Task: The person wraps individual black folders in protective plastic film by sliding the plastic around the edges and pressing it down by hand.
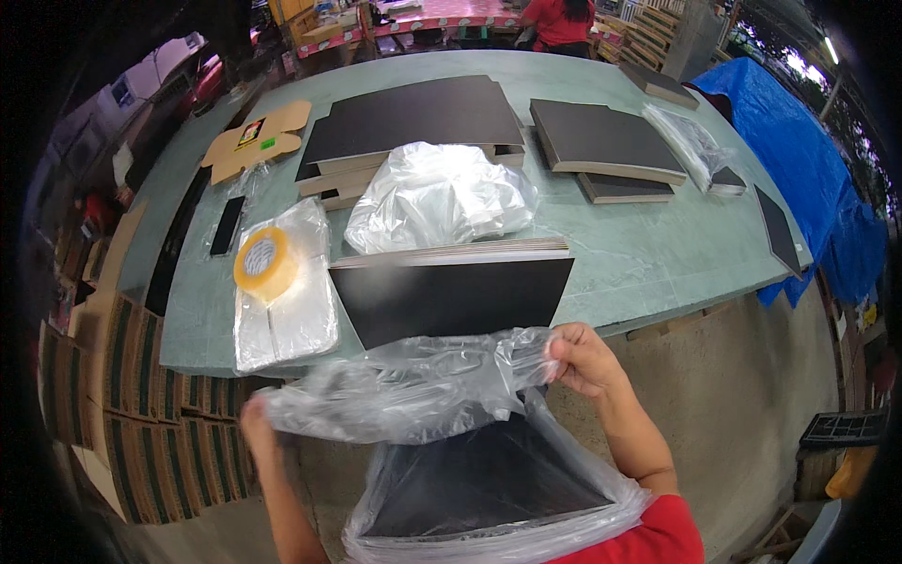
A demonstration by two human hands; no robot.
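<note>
A clear plastic bag (413,381) stretches between my two hands in front of the table's near edge. My left hand (258,423), slightly blurred, grips one end of it. At the other end, my right hand (584,362) pinches the plastic between thumb and fingers. Below the bag, close to my body, lies a flat black panel (489,479) wrapped in clear plastic. Just beyond my hands, a stack of black-faced panels (451,296) stands at the table edge. Crumpled clear plastic (437,197) sits behind that stack.
On the green table (648,263) lie a tape roll (266,263) on folded plastic bags (287,329), a black phone-like slab (227,226) and flattened cardboard (258,141). Farther back are black panel stacks (404,113) (611,141). Cartons (174,461) stand left; a person (559,23) is behind.
</note>
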